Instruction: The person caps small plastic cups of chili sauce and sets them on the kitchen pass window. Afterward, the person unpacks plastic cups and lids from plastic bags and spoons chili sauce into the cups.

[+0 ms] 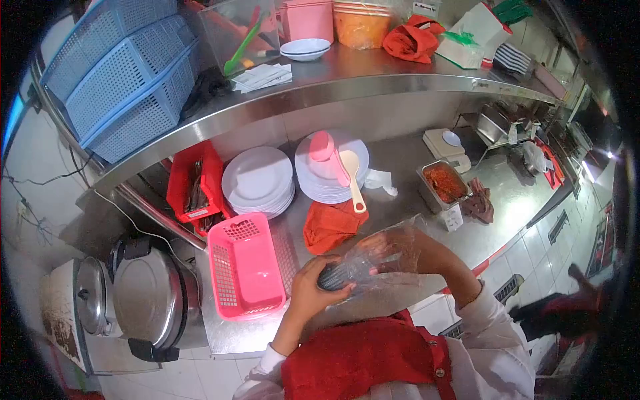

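Observation:
My left hand (pixel 315 291) is wrapped round a dark, ribbed object (pixel 335 275) at the opening of a clear plastic bag (pixel 363 270). My right hand (pixel 395 248) is inside or behind the clear plastic, its fingers partly seen through it and pointing at the dark object. Whether those fingers pinch anything is unclear. Both hands are above the front edge of the steel table. Just beyond them lies an orange cloth (pixel 331 227), and a pink basket (pixel 248 267) stands to the left of my left hand.
White plates (pixel 258 179) stand in stacks, one topped by a pink scoop (pixel 322 147) and a cream spoon (pixel 353 175). A red cutlery bin (pixel 189 183) is left. Red food fills a metal pan (pixel 445 185) at right. A steel shelf (pixel 320 90) crosses above. Rice cooker (pixel 148 297) at lower left.

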Available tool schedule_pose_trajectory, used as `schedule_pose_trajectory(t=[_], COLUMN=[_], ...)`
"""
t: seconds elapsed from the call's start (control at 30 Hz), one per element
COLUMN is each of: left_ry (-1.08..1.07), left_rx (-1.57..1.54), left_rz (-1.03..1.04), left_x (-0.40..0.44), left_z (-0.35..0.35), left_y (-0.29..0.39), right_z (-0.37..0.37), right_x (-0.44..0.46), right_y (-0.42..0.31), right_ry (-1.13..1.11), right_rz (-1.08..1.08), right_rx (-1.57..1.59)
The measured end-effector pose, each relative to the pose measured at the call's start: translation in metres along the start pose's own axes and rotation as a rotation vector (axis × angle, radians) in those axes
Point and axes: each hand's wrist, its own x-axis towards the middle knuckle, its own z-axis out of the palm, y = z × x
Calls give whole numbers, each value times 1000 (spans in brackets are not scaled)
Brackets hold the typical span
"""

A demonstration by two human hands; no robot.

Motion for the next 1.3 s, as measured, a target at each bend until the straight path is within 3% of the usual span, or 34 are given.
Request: schedule_pose_trajectory(t=[0.07,0.13,0.27,0.33,0.37,0.43,0.47,0.53,0.57,0.63,0.67,0.73,0.83,0.87,0.93,1.03,1.13,1.2,1.23,1.3], left_ry=[61,45,68,85,99,103,106,141,189,269,368,450,557,584,670,603,537,535,547,550], left_rx=[-105,-81,1,-15,-32,-39,-47,-93,-129,-177,-221,-263,-299,-286,-285,-358,-443,-448,-450,-420], left_rz=[-39,5,17,9,1,-35,-79,-125,-182,-194,-217,-201,-164,-133,-104,-57,11,37,39,35], left_x=[0,2,2,-1,-2,-8,-13,-23,-28,-42,-46,-50,-47,-45,-35,-18,5,22,30,50], left_z=[0,0,-2,-1,-1,-1,-1,-3,-4,-7,-8,-11,-16,-17,-17,-17,-5,6,11,17], left_y=[5,8,13,7,2,-13,-20,-31,-36,-50,-53,-52,-45,-42,-26,-6,17,25,29,43], right_z=[2,6,8,7,3,-14,-24,-48,-60,-81,-79,-58,-9,8,27,47,39,20,13,-11], right_x=[0,2,8,10,9,-1,-7,-23,-34,-57,-64,-70,-63,-63,-59,-58,-53,-51,-53,-55], right_y=[-3,-13,-9,7,2,-21,-29,-42,-49,-57,-49,-7,95,122,151,188,204,207,207,138], right_ry=[-6,-25,-70,24,26,94,106,434,452,872,884,869,642,539,392,607,475,256,272,359], right_rz=[-38,137,162,-288,-289,82,92,140,148,94,98,336,736,720,862,616,749,793,787,738], right_rx=[-12,105,131,-187,-190,-101,-106,115,111,70,66,-675,-473,-633,-529,-764,-686,-565,-572,-581])
